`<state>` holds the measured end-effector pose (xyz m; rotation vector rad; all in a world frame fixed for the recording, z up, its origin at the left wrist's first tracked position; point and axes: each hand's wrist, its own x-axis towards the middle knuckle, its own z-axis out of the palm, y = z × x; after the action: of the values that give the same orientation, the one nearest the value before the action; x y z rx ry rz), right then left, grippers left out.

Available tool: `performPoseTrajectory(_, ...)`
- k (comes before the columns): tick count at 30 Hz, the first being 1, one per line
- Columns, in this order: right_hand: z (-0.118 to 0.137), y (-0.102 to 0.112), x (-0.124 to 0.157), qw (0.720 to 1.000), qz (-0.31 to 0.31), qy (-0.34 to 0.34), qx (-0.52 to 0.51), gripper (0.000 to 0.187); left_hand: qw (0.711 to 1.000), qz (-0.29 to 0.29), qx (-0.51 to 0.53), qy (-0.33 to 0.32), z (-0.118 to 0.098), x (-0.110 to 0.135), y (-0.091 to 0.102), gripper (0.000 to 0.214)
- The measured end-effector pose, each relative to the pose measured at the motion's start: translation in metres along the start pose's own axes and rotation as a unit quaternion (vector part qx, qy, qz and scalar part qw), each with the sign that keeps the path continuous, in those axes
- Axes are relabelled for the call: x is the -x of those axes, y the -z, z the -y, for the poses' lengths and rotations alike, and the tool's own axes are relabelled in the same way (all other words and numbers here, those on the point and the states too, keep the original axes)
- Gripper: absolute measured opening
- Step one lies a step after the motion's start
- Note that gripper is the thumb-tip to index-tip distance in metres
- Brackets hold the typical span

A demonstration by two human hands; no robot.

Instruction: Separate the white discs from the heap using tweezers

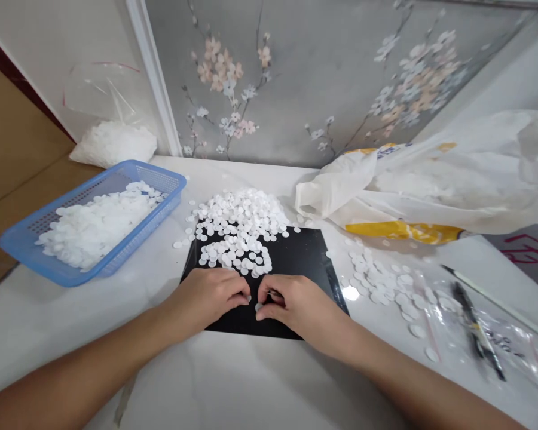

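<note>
My left hand [213, 295] and my right hand [298, 301] are close together over a black board [237, 322]. Each is closed in a pinch, with a bit of a small white disc showing at the fingertips. The right one's white disc [258, 307] shows more clearly than the left one's. Just beyond my fingers lies a small group of loose white discs [235, 254]. Behind it, a larger heap of white discs [246, 209] spreads from the board's far edge onto the white table [183, 382].
To the left stands a blue basket [15, 245] holding white discs, with a filled clear bag [116, 143] behind it. A large white and yellow sack [412, 197] lies at right. Nearer are scattered discs [376, 280], a black pen [475, 328] and a clear plastic bag [515, 346].
</note>
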<state>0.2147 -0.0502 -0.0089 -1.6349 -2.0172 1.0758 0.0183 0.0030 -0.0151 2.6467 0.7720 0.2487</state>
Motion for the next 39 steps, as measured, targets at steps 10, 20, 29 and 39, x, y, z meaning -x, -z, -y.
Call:
performPoseTrajectory(10,-0.012,0.013,-0.005,0.992,-0.052,-0.022,-0.117,0.007,0.802,-0.089,0.532,0.255,0.000,0.000,0.017,0.011)
performPoseTrajectory(20,-0.017,-0.001,-0.013,0.992,-0.119,0.049,0.007,0.017,0.937,-0.063,0.250,0.237,0.006,0.005,0.021,0.015)
performPoseTrajectory(29,-0.011,0.000,-0.004,0.995,-0.070,0.076,-0.014,0.013,0.995,-0.016,0.015,0.100,0.010,0.008,0.012,0.014)
performPoseTrajectory(39,-0.013,0.013,-0.003,0.996,0.040,0.069,-0.030,0.006,0.981,-0.002,0.091,0.171,0.010,0.005,0.016,0.010)
